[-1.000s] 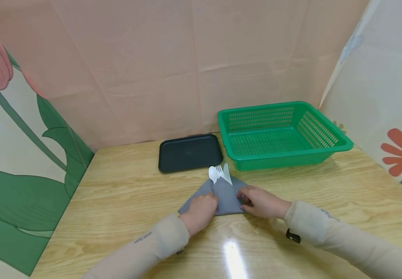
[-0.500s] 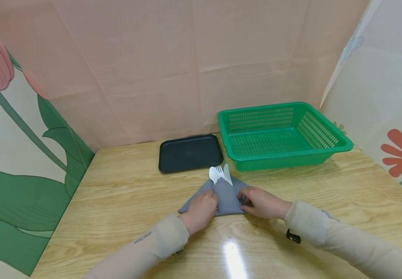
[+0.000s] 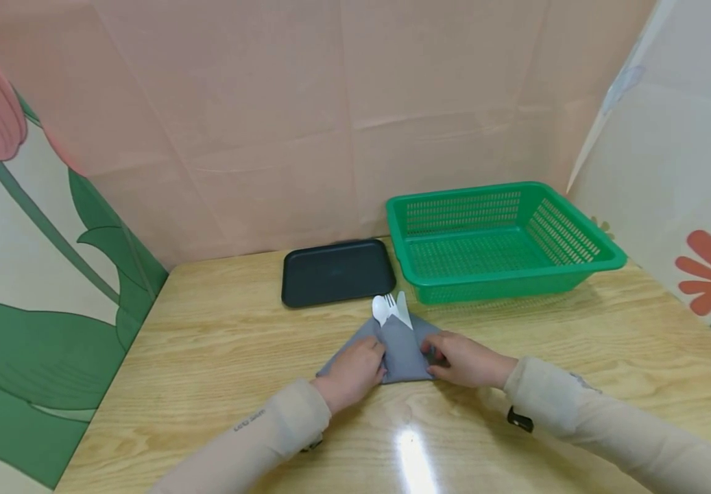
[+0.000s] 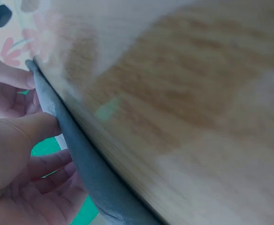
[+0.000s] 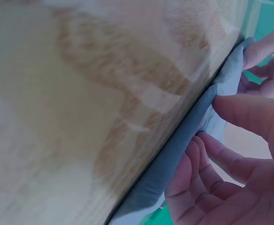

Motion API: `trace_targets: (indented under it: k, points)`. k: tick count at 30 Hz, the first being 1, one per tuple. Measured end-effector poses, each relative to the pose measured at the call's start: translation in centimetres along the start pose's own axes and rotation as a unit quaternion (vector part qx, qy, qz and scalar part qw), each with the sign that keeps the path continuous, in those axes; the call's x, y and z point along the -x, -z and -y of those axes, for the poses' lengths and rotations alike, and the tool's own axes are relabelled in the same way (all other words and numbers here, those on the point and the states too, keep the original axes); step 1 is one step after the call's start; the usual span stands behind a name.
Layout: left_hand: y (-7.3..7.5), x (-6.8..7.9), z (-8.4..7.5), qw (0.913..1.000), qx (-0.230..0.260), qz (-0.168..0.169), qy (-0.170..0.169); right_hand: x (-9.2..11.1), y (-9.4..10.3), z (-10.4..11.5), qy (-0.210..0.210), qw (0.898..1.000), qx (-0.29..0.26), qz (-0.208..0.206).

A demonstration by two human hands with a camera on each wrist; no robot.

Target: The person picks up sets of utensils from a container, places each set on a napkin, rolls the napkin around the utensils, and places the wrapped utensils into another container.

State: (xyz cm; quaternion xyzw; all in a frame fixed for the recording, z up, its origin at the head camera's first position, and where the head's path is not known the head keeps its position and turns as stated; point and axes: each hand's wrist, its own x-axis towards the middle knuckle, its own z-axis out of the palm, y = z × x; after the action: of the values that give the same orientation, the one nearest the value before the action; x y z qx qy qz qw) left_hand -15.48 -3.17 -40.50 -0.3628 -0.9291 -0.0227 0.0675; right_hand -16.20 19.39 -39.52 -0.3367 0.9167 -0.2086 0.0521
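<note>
A grey cloth napkin (image 3: pixel 400 353) lies folded on the table, its pocket pointing away from me. Out of the pocket stick the heads of a white spoon (image 3: pixel 380 309), a fork (image 3: pixel 390 303) and a knife (image 3: pixel 402 309). With curled fingers my left hand (image 3: pixel 355 370) grips the pocket's left side. My right hand (image 3: pixel 463 358) holds the right side between thumb and fingers. Seen from the left wrist, the left thumb (image 4: pixel 45 125) lies at the napkin's near folded edge; from the right wrist, the right thumb (image 5: pixel 240 108) touches that edge too. The cutlery handles are hidden inside.
Behind the napkin lies a black tray (image 3: pixel 338 273). A green plastic basket (image 3: pixel 515 280) stands at the back right, close beside the tray. The wooden table (image 3: pixel 207 343) meets a pink-covered wall at the back, with flower-patterned sheets on both sides.
The left wrist has shifted very slightly to the left, with its fingers still on the napkin. My right hand, the napkin and the cutlery look nearly unmoved.
</note>
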Motion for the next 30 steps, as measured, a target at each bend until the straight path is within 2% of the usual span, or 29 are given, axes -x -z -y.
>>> trace_targets:
  k: [11, 19, 23, 28, 30]
  points:
    - [0.0, 0.0, -0.2, 0.9999, -0.006, 0.010, 0.007, 0.0, 0.1, -0.2, -0.007, 1.000, -0.003, 0.001]
    - [0.2, -0.2, -0.3, 0.9996, 0.002, 0.027, 0.011, 0.6, 2.6, -0.9, -0.036, 0.999, 0.000, -0.018]
    - [0.2, -0.2, -0.3, 0.9996, 0.001, 0.027, 0.011, 1.4, 3.4, -1.9, -0.067, 0.998, 0.008, -0.016]
    - [0.2, -0.2, -0.2, 0.9993, 0.005, 0.035, 0.015, 2.3, 3.6, -2.5, -0.126, 0.992, 0.002, 0.024]
    - [0.2, -0.2, -0.2, 0.9991, 0.003, 0.038, 0.015, 2.5, 3.5, -2.6, -0.137, 0.990, -0.007, 0.035]
